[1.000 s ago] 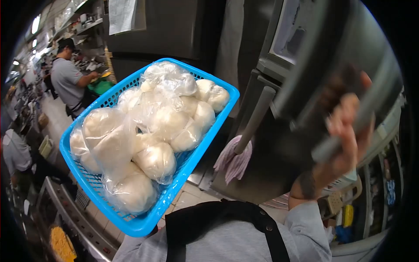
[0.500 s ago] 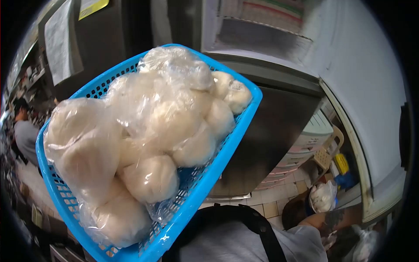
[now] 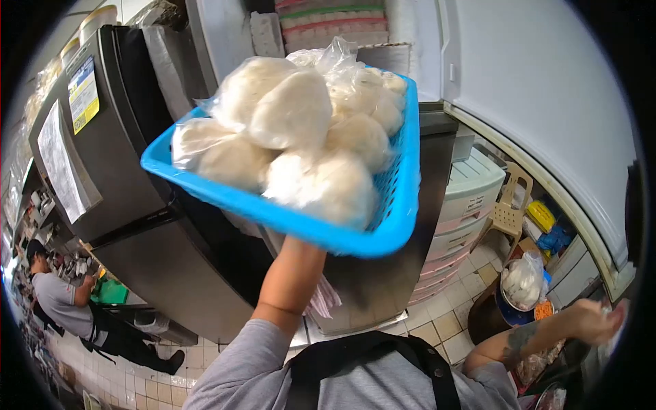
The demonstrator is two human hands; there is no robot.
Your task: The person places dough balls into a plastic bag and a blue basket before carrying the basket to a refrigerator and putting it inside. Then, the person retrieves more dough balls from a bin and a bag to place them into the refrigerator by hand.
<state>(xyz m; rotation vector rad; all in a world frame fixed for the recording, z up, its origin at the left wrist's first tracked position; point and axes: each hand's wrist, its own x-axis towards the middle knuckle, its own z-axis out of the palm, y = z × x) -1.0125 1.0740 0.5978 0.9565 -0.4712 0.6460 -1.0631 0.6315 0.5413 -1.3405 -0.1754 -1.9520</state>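
Observation:
A blue plastic basket [image 3: 403, 225] is held up in front of the open freezer compartment. It is heaped with clear plastic bags of pale, rounded, dough-like pieces [image 3: 290, 109]. My left forearm [image 3: 290, 283] runs up beneath the basket's near side, and the hand holding it from below is hidden. At the far right, my right hand [image 3: 596, 321] is apart from the basket, near the lower edge of the open white freezer door [image 3: 547, 96]. Its fingers are blurred, so I cannot make out their shape.
Inside the freezer, stacked packages [image 3: 335, 27] sit behind the basket. Another dark refrigerator [image 3: 137, 137] stands to the left. Right of the freezer are a drawer unit [image 3: 471, 184], a beige plastic chair [image 3: 509, 205] and a bin with a white bag [image 3: 523, 283]. A co-worker [image 3: 65, 301] stands far left.
The basket has shifted up and right toward the freezer opening and tipped more level, exposing my left forearm. My right hand has come into view beside the door.

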